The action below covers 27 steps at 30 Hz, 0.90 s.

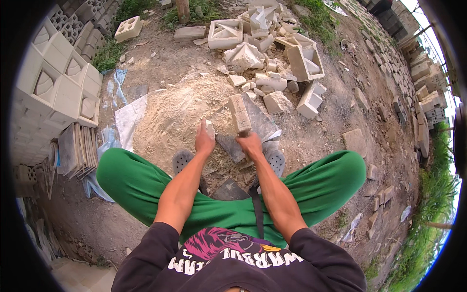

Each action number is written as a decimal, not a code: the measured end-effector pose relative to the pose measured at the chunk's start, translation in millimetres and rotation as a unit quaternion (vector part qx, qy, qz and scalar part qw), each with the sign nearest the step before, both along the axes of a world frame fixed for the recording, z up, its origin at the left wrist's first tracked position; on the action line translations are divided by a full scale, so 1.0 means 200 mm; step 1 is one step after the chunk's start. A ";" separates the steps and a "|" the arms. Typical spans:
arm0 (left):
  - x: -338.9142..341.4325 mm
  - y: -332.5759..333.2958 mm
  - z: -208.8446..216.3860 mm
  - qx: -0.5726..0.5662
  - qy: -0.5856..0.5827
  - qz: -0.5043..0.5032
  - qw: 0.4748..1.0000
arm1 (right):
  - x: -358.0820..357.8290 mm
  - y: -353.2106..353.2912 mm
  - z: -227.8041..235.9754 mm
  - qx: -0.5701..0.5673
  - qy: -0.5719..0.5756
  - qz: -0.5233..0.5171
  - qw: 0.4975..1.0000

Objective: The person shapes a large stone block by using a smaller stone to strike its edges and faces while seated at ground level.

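My left hand (205,141) is closed on a small pale chunk of stone (210,128), holding it at the edge of a heap of crushed pale rubble and powder (180,109). In my right hand (250,144) is the short handle of a hammer, gripped with the fingers wrapped round it. Its long, blocky head (239,113) is coated in pale dust and points away from me, over a dark flat slab (260,121). The hammer head and the chunk are apart. Another dark slab (231,148) lies between my hands, partly covered with crumbs.
Broken pale blocks (265,63) are piled beyond the heap. Stacked moulded blocks (63,78) stand at the left, beside leaning thin boards (78,151). A white sheet (131,121) lies under the heap's left edge. My grey clogs (276,161) flank the work spot.
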State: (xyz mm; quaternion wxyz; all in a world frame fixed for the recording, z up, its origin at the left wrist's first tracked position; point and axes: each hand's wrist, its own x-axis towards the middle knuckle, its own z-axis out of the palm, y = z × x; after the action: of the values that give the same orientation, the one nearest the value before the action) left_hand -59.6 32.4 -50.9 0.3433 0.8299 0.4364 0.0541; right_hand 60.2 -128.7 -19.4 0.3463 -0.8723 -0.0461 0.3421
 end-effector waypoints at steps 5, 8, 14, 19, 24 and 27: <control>-0.01 -0.03 0.01 -0.004 -0.016 -0.011 1.000 | -0.02 0.02 0.03 0.076 -0.105 0.015 0.991; 0.00 -0.05 0.02 -0.022 -0.027 0.014 0.999 | -0.04 -0.03 -0.03 -0.018 -0.087 0.040 0.995; -0.02 0.08 -0.13 -0.032 -0.027 0.085 0.995 | -0.03 -0.01 -0.07 -0.055 0.035 0.056 0.996; 0.01 0.02 -0.02 -0.103 -0.085 0.132 0.982 | 0.00 -0.09 0.03 -0.066 0.031 0.079 0.994; 0.10 -0.04 0.08 0.082 -0.114 -0.026 0.990 | 0.03 -0.13 -0.07 -0.040 0.000 0.003 0.999; 0.10 0.03 0.04 0.178 -0.149 -0.143 0.962 | 0.00 -0.07 -0.07 0.000 0.021 -0.074 0.997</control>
State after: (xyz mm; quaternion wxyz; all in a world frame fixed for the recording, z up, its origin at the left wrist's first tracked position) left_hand -40.6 37.9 -42.5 0.2550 0.9140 0.2406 0.2041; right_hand 60.8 -142.6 -32.4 0.3713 -0.8663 0.0263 0.3332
